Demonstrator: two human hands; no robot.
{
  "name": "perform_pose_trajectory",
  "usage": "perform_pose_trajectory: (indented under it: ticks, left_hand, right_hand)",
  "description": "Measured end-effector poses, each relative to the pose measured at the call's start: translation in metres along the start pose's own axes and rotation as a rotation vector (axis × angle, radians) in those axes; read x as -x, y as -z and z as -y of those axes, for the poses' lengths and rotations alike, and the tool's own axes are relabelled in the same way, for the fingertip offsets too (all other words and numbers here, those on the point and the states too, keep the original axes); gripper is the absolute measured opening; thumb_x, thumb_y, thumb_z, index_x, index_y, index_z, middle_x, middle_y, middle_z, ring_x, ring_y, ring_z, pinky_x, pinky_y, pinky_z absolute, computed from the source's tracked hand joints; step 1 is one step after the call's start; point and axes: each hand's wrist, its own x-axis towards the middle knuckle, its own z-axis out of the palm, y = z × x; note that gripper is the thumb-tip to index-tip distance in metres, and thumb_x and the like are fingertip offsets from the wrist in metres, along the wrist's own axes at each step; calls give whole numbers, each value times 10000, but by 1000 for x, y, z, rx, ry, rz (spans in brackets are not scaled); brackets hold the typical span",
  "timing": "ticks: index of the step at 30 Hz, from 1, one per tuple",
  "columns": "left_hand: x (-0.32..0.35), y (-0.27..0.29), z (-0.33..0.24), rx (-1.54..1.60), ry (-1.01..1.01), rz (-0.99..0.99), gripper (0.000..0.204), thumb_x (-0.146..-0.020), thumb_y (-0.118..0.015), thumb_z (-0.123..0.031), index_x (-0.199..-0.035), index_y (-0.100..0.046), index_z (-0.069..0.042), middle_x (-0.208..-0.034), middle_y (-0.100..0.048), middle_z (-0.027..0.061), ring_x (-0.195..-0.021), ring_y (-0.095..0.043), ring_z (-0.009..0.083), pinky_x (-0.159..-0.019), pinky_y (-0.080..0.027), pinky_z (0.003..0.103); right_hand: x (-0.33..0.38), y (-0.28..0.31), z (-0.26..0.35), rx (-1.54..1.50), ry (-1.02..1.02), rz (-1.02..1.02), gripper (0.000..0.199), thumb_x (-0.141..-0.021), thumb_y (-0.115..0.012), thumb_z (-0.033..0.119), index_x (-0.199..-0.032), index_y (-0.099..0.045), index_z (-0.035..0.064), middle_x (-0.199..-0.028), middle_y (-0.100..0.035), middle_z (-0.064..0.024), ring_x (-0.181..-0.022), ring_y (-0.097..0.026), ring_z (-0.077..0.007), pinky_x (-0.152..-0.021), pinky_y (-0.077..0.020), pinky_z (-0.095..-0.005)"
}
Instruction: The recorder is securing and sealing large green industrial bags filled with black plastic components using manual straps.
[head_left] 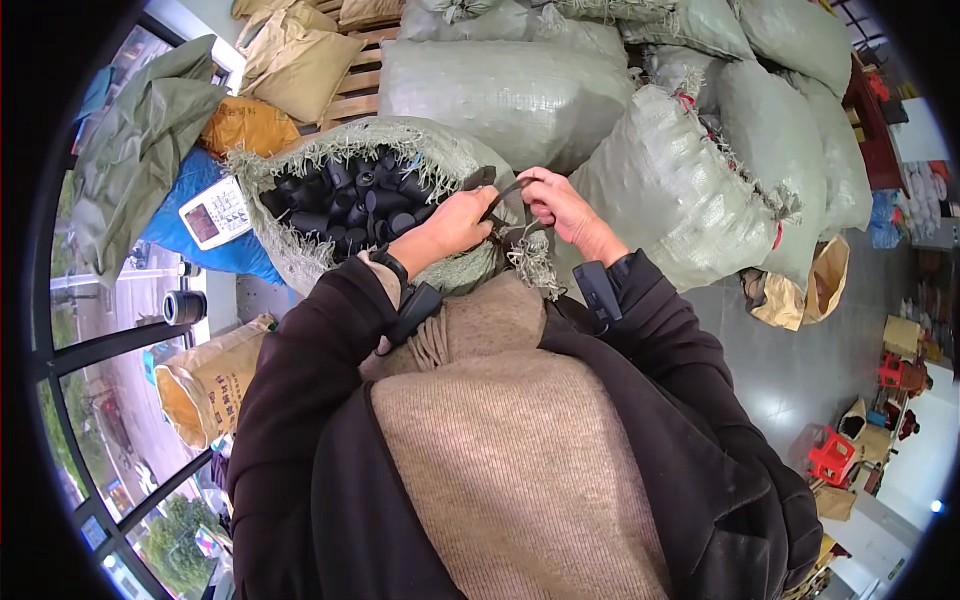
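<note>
Black jacket sleeves, tan knit sweater, black wrist devices

left hand [462,222]: fingertips curl under the black strap [508,192], so the grip itself is hidden.
right hand [562,205]: palm faces away; what the fingers pinch cannot be told.
open woven sack [300,255]: its lower half at 6 o'clock is hidden behind the person's sleeve and sweater.
black parts [350,205]: too small and dark to tell their kind.
brown paper bag [205,385]: printing at 9 o'clock is blurred.
stacked sacks [500,85]: cut off at 12 o'clock.
</note>
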Motion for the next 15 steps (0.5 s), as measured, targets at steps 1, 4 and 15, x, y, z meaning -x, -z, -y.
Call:
perform_pose_trajectory:
  ticks: [1,4,15]
  left_hand:
    - [0,2,-3,-31,-1,-1,262,-627,-523,-47,-855,-407,12,-753,-512,236,-772,-500,387,-663,-401,431]
    - [-1,1,-3,19,72,0,334,-613,-554,-31,-908,-401,7,-735,-494,235,-751,-492,390,-626,-398,404]
    - [1,-2,12,227,174,-62,388,-598,-508,35,-979,-440,16,-871,-534,153,-842,-537,267,-745,-417,315]
  right_hand:
    - [1,-2,0,115,14,25,130,-740,-512,182,-810,-488,75,-615,-362,70,-461,-266,-22,-392,-199,-180]
    - [3,-9,3,385,174,65,218,-750,-552,283,-797,-515,73,-613,-382,71,-474,-277,-21,-401,-200,-197]
    - [-1,4,-20,318,-91,109,301,-790,-516,369,-667,-559,98,-566,-423,69,-500,-319,-34,-460,-252,-191]
